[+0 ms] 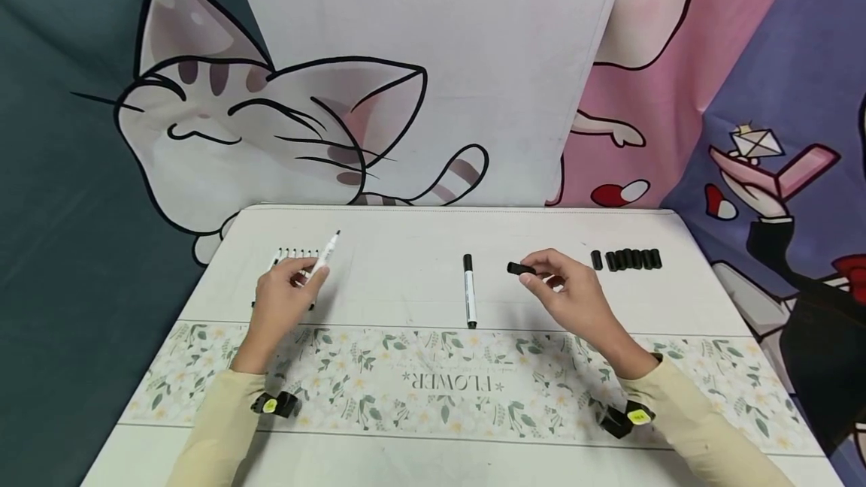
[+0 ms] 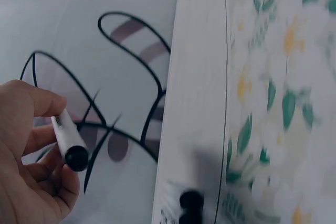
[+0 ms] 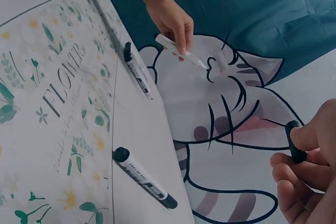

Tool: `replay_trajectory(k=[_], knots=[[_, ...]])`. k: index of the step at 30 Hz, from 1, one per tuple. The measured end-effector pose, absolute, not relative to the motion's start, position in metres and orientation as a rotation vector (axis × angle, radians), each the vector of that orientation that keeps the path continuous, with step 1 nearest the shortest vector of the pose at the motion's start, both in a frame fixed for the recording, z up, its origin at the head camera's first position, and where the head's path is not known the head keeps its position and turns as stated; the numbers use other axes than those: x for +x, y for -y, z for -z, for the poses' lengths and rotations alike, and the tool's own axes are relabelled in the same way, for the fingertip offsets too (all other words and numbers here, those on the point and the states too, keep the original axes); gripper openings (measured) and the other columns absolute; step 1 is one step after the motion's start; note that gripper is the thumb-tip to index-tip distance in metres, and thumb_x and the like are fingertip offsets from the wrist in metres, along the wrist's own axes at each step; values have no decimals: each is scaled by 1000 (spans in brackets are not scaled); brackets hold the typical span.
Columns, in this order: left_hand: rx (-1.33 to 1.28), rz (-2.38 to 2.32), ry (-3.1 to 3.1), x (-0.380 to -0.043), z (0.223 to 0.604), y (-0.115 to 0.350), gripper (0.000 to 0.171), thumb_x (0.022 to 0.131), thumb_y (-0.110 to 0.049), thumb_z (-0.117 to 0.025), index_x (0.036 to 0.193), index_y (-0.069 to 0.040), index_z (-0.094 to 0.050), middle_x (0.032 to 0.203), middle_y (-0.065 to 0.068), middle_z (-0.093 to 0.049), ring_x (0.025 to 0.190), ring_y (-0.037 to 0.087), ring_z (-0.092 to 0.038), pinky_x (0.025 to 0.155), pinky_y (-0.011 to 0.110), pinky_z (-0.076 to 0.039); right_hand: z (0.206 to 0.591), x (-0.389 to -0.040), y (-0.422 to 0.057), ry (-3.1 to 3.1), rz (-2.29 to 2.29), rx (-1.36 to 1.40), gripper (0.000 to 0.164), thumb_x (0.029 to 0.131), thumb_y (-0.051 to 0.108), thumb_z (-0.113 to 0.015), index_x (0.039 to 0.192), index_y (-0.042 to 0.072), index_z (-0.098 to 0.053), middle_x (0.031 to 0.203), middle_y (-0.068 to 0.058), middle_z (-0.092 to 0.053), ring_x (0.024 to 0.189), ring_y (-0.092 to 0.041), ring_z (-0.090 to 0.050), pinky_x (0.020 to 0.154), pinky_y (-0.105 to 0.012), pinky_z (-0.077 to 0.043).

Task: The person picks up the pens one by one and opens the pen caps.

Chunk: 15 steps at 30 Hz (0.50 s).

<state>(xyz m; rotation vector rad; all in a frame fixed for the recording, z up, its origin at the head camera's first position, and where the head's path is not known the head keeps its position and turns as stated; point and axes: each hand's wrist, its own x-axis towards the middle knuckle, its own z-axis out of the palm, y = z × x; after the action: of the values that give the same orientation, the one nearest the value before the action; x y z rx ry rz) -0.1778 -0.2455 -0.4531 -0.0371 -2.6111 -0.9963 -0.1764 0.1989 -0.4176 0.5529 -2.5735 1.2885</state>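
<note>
My left hand [image 1: 280, 305] pinches an uncapped white marker [image 1: 328, 254], its dark tip pointing up and away; the left wrist view shows its black end [image 2: 76, 158]. Between my right thumb and fingers is a black marker cap [image 1: 519, 268], held by my right hand [image 1: 570, 290] above the table. A capped white marker [image 1: 470, 293] with black ends lies between the two hands. Behind and under the left hand lies a row of uncapped markers [image 1: 295, 253], tips facing the back, partly hidden by that hand.
At the right, several black caps [image 1: 634, 259] stand in a close row, with a single cap [image 1: 596, 260] slightly apart on their left. A floral printed band [image 1: 433, 382] crosses the white table [image 1: 399, 261]. Cartoon-printed cloth [image 1: 433, 13] hangs behind the table's back edge.
</note>
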Motion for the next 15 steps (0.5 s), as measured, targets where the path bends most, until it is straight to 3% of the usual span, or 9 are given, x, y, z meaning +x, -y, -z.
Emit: replay_trajectory(k=[8,15], knots=[[146,1033,2597,-183,457,279,40,101,-36,-66,126,-5,-67,105,13,-70,88,21,-63,66,20,-46,417,-177,-205,2621,-1343,508,17,102,21,-65,117,11,-66,102,-2,-78,85,-9,-67,72,-23,-51],[251,1032,2603,-187,463,304,42,101,-41,-63,124,-6,-70,110,15,-71,94,26,-63,70,29,-48,417,-179,-211,2629,-1356,492,18,105,22,-60,117,9,-65,105,-5,-78,87,-6,-68,73,-22,-51]])
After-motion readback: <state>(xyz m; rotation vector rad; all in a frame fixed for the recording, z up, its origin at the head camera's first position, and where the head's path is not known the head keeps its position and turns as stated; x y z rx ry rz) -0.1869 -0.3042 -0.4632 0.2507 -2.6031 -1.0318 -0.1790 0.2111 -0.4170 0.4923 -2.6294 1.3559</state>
